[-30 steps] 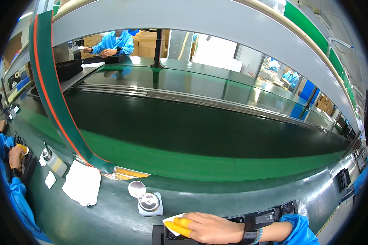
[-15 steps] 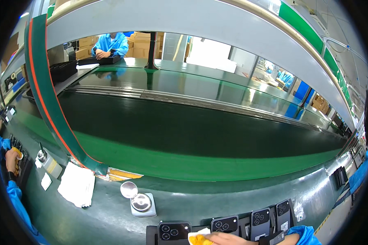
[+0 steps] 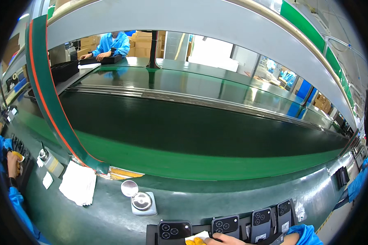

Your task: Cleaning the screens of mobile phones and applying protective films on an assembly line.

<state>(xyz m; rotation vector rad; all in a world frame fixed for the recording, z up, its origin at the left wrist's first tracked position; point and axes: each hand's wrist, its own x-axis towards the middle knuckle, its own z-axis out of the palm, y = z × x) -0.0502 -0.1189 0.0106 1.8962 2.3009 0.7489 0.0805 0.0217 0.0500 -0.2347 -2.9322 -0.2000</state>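
Observation:
My right hand (image 3: pixel 227 240) comes in at the lower edge, below a blue sleeve (image 3: pixel 303 234). Its fingers are closed on a folded white wipe (image 3: pixel 201 235), and yellow coverings (image 3: pixel 196 241) show at the fingertips. The wipe lies against the lower right part of a dark smartphone (image 3: pixel 174 229), back side up. Just behind the hand is a second smartphone (image 3: pixel 225 223). Farther right, smartphones (image 3: pixel 261 224) lean in a row in the black tray (image 3: pixel 152 235). Much of the tray is cut off below. My left hand is out of view.
A pump dispenser (image 3: pixel 143 204) with its lid raised stands left of the tray. Beyond it are stacked white wipes (image 3: pixel 78 183) and a bottle (image 3: pixel 51 162). A green conveyor belt (image 3: pixel 192 130) runs behind. Co-workers' arms (image 3: pixel 18 202) show left and right.
My right hand and the wipe have shifted slightly left and down, and a finger is raised more. Across the belt, a co-worker's hands have moved apart over a black tray.

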